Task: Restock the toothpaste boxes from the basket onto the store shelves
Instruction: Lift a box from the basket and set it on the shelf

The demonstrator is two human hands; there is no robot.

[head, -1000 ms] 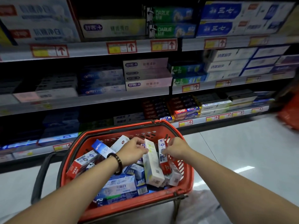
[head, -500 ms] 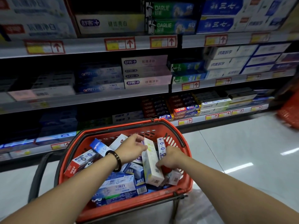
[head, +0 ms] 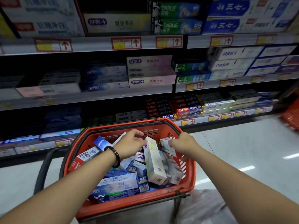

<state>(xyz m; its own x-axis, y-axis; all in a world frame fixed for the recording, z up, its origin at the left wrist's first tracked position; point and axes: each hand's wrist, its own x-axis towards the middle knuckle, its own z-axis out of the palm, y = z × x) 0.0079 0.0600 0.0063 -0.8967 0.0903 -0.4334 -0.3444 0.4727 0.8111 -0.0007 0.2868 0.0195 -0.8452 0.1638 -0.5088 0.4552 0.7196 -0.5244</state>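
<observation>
Basket [head: 129,206] first. Reaching into it with both hands, sorting through loose boxes [head: 119,185] heaped inside at all angles. Pinching the top end of a small box [head: 167,147] with the right hand [head: 184,143], with fingers curled round it, probably drawing it clear of the heap near the basket's right wall. Curling the left hand [head: 129,143] over the top of a tall white box [head: 154,165] standing on end just beside. Not managing to tell whether really gripping it or only steadying it, given the knuckles hiding the contact. Likely propping it upright to keep it from toppling onto the other pick. Facing shelves [head: 97,97] stacked with similar brands, so probably choosing by label before placing. Not yet putting anything on a shelf, and leaving nearly the whole load in the basket.
</observation>
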